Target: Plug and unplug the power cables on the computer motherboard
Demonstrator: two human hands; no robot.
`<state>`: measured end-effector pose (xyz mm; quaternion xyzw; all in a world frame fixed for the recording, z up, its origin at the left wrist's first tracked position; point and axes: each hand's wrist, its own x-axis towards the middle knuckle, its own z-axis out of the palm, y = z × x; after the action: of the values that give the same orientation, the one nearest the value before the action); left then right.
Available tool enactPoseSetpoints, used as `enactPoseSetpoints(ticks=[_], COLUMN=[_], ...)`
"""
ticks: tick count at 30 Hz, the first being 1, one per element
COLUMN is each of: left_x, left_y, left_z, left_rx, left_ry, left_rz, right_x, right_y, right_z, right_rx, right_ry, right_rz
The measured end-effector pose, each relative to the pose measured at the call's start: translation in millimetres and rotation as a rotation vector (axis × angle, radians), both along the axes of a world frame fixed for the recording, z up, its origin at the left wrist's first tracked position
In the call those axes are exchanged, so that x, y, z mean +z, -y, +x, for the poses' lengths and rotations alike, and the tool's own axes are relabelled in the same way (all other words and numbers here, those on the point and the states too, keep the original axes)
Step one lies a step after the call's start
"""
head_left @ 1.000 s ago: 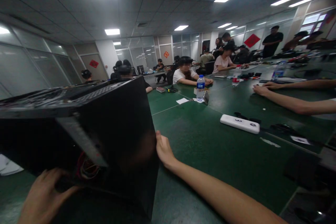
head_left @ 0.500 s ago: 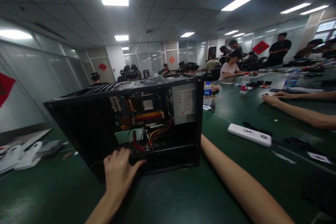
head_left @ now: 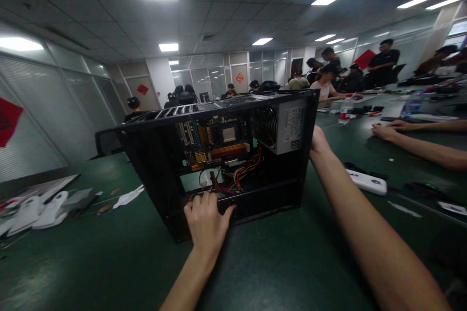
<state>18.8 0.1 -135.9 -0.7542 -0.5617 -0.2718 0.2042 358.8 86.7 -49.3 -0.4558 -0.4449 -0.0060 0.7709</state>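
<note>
Computer case (head_left: 268,175) in front of me in the head view, standing on the green table (head_left: 255,265), or just above it; I can't tell whether the whole lower edge touches. Its open side faces me. The long axis runs left to right, with the right end slightly farther off than the left. Inside, a circuit board (head_left: 229,134) fills the upper middle, a silver power supply (head_left: 291,129) sits in the upper right corner, and loose cables (head_left: 242,171) hang below the board.

My left hand (head_left: 206,218) grips the bottom rail of the open side, fingers over it and thumb across its face. My right hand (head_left: 318,142) is against the right end; its fingers are hidden, so I can't tell how firmly it holds.

Toward me, plain tabletop runs from the case's lower edge to the bottom of my view; the table's near edge is out of sight. On the left, a strip of tabletop separates the case from a white paper (head_left: 128,196), with a gray box (head_left: 77,199) farther along. A dark chair (head_left: 106,143) stands just beyond the table's far left edge. On the right, my forearm partly covers a white bar (head_left: 372,183). Past it, another person's hands (head_left: 385,131) rest on the table, and a red-labelled bottle (head_left: 345,112) stands beyond my right hand.
</note>
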Motion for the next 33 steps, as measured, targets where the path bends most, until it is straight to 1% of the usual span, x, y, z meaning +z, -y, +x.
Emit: enactPoseSetpoints(ticks=[2,3,4,5,6,7,8,9,10,12,14,16,17,18,20,22,23,24,26,28,29,31,33], left_x=[1.7,3.2,5.0,7.3,10.0,13.0,16.0,18.8,21.3,24.5,25.3,24.2,23.2,22.2,19.7,16.5,14.6,12.4,8.4,7.2,8.6,16.9,32.8], left_y=[0.4,0.0,-0.5,-1.0,-1.3,-1.3,-1.0,-0.3,0.5,2.5,3.9,4.0,3.5,2.7,0.6,-2.0,-3.4,-5.0,-8.6,-12.6,-14.7,-18.7,-22.2], left_z=[-5.0,-8.1,-11.2,-14.0,-16.2,-17.8,-18.6,-18.8,-18.4,-16.8,-15.6,-15.5,-15.9,-16.7,-18.7,-21.4,-22.9,-24.6,-28.1,-31.1,-31.9,-31.5,-27.5], left_rx=[-0.035,-0.061,-0.087,-0.114,-0.133,-0.142,-0.14,-0.132,-0.122,-0.103,-0.098,-0.104,-0.111,-0.12,-0.138,-0.154,-0.162,-0.167,-0.178,-0.197,-0.215,-0.286,-0.397], left_ry=[-0.033,-0.056,-0.082,-0.11,-0.137,-0.157,-0.17,-0.178,-0.182,-0.188,-0.198,-0.207,-0.212,-0.216,-0.218,-0.214,-0.211,-0.206,-0.187,-0.14,-0.094,0.059,0.293], left_rz=[0.001,-0.005,-0.016,-0.035,-0.06,-0.089,-0.116,-0.139,-0.157,-0.176,-0.178,-0.174,-0.172,-0.171,-0.17,-0.164,-0.159,-0.151,-0.143,-0.174,-0.212,-0.325,-0.433], right_x=[26.7,38.1,47.1,53.2,56.3,56.2,53.1,47.2,39.0,17.3,-6.5,-26.9,-34.4,-39.9,-45.3,-45.5,-44.4,-43.0,-38.9,-33.2,-29.5,-20.5,-9.8], right_y=[25.6,41.8,59.0,75.6,90.2,101.5,108.4,110.6,108.2,93.1,72.4,55.1,49.2,45.2,41.4,40.1,39.3,38.3,35.9,34.9,35.5,39.7,46.5], right_z=[-10.3,-19.9,-32.5,-47.5,-64.4,-82.5,-101.0,-119.0,-136.0,-164.2,-182.6,-191.4,-193.1,-193.5,-192.3,-190.6,-189.8,-188.9,-185.9,-180.6,-177.0,-169.4,-163.1], right_rx=[-0.003,-0.021,-0.055,-0.078,-0.105,-0.11,-0.077,-0.011,0.086,0.24,0.311,0.378,0.413,0.447,0.499,0.575,0.643,0.734,0.943,1.1,1.137,1.154,1.154], right_ry=[-0.236,-0.245,-0.161,-0.025,0.104,0.245,0.406,0.549,0.656,0.82,0.984,1.06,1.068,1.059,1.017,0.937,0.868,0.771,0.513,0.284,0.218,0.184,0.181], right_rz=[0.125,0.243,0.38,0.454,0.478,0.43,0.325,0.201,0.072,-0.204,-0.453,-0.65,-0.715,-0.758,-0.784,-0.774,-0.772,-0.77,-0.769,-0.748,-0.73,-0.691,-0.661])
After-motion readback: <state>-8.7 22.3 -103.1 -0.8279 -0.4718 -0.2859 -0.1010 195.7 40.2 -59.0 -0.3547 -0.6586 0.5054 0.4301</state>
